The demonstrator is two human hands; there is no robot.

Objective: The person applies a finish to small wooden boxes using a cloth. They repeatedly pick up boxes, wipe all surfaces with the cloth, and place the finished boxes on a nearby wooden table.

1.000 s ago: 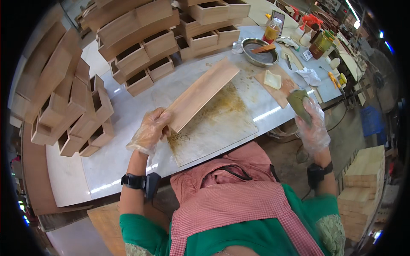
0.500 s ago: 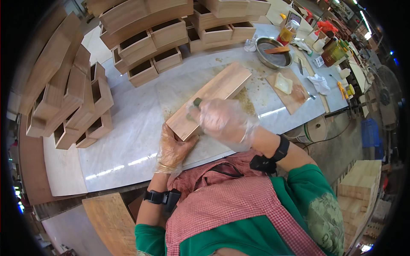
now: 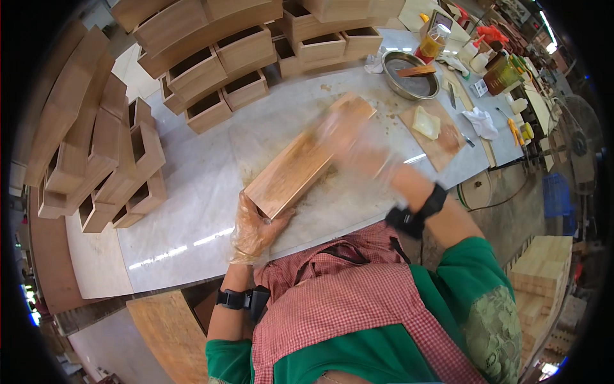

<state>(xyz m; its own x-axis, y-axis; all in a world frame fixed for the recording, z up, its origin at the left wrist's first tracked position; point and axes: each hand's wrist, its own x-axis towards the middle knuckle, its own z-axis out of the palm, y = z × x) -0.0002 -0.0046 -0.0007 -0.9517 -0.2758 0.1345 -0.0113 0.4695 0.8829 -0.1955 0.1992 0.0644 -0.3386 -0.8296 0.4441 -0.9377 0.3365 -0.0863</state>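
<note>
Across your front: one white-topped table [image 3: 182, 214]. On it, left and far sides: stacked wooden drawers [image 3: 246, 48], pale brown. Over its middle, slanting away rightward: one long wooden piece [image 3: 291, 169]. Farther right: one round metal bowl [image 3: 409, 85]. Your left hand [image 3: 252, 227], clear-gloved, grasping the piece's near end. Your right hand [image 3: 363, 152], motion-blurred, at the piece's far half; whether it grips anything cannot be told.

Left fingers [image 3: 245, 210] holding wooden piece [image 3: 288, 176], blurred right fingers [image 3: 346, 139], stacked drawers [image 3: 194, 72]

Long brown wooden box [image 3: 288, 174], diagonal over the table [image 3: 185, 205], top apparently glossy
</note>
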